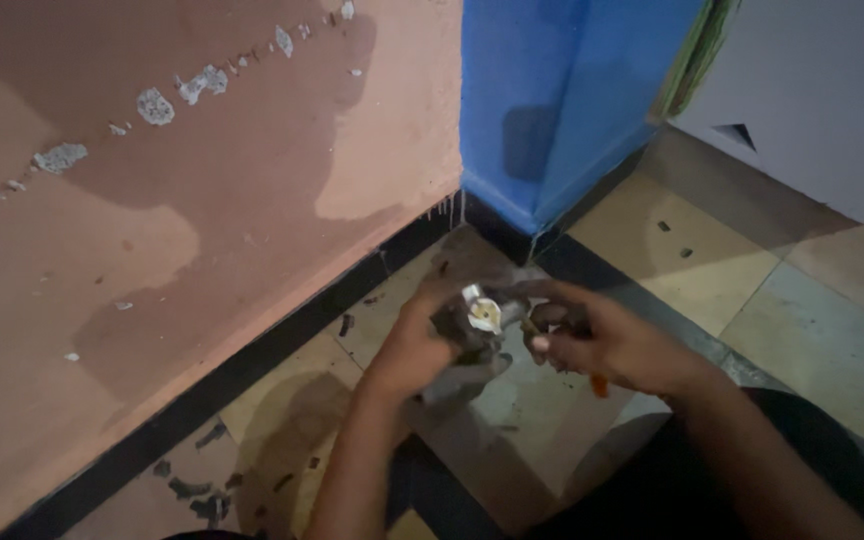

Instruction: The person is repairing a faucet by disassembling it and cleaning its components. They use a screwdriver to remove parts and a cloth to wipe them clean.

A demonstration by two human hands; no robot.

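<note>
Grey metal part (477, 325) sits in the left hand (414, 345), fingers wrapped around it; the right hand (607, 345) touches its right side, fingertips pinching something small

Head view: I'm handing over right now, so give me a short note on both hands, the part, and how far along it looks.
Left hand: closed around a small dark metal part with a pale round opening, held above the tiled floor.
Right hand: fingertips at the part's right side; something orange shows beneath the palm, unclear what.
Place: floor corner by the pink wall and blue wall.
Done and left: cannot tell from this view.
</note>
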